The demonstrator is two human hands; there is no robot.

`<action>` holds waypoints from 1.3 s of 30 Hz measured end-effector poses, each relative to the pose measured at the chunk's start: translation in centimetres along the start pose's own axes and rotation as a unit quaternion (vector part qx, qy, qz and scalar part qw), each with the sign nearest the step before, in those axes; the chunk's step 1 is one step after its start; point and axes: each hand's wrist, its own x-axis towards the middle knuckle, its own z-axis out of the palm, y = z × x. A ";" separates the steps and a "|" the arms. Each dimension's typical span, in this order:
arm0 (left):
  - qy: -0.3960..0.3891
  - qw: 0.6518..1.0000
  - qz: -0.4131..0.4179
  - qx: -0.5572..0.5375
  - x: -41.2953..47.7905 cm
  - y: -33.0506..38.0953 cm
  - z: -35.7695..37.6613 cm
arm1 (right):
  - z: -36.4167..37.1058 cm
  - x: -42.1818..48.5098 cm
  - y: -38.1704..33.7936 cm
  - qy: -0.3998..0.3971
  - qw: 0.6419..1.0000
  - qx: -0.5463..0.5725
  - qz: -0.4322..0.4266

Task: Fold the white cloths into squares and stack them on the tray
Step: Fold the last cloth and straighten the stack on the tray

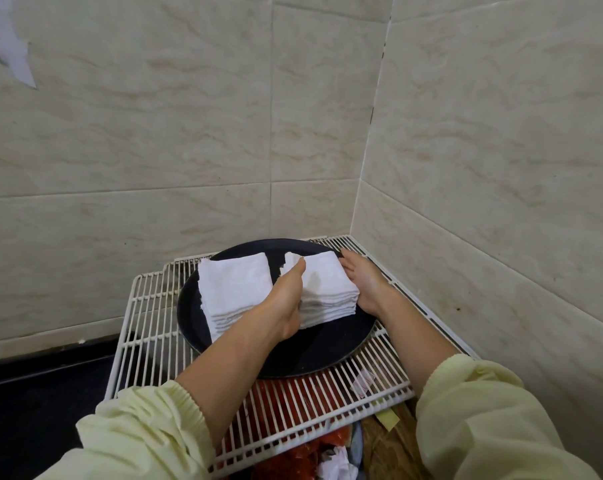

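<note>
Cloth stacks on tray atop rack

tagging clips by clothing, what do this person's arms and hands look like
Both arms wear loose pale yellow sleeves, left sleeve and right sleeve, each ending in a gathered elastic cuff partway up the forearm. The left hand and right hand are bare: no gloves, rings or watch visible.
</note>
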 end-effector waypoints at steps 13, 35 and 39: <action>0.012 0.674 0.282 0.682 -4.1 -1.4 -2.0 | 2.6 1.7 -1.8 -0.053 0.920 -0.352 -0.167; 0.073 0.694 0.412 0.585 -5.3 1.3 -5.7 | 5.5 4.7 -4.0 -0.125 0.893 -0.390 -0.186; 0.217 0.694 0.396 0.561 -4.7 3.9 -9.4 | 7.3 3.8 -4.8 -0.122 0.900 -0.359 -0.216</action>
